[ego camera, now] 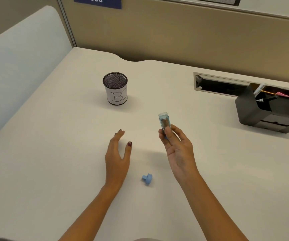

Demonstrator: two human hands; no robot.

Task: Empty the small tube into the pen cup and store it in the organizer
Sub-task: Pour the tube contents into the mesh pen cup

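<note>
Beige cubicle bench (175, 197): right hand (176, 150) pinches clear blue small tube (164, 122) upright, uncapped, brown contents still inside; left hand (117, 157) spread, empty. Blue plastic cap (147, 178) lies on bench. Pouring into black mesh pen cup (115, 87) and storing in black organizer (269, 108) both left.

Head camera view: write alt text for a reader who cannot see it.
A right hand holds a small clear blue tube upright, uncapped, brown contents inside; the left hand hovers open. A blue plastic cap lies on the white desk, a black mesh pen cup beyond, a black organizer far right.
</note>
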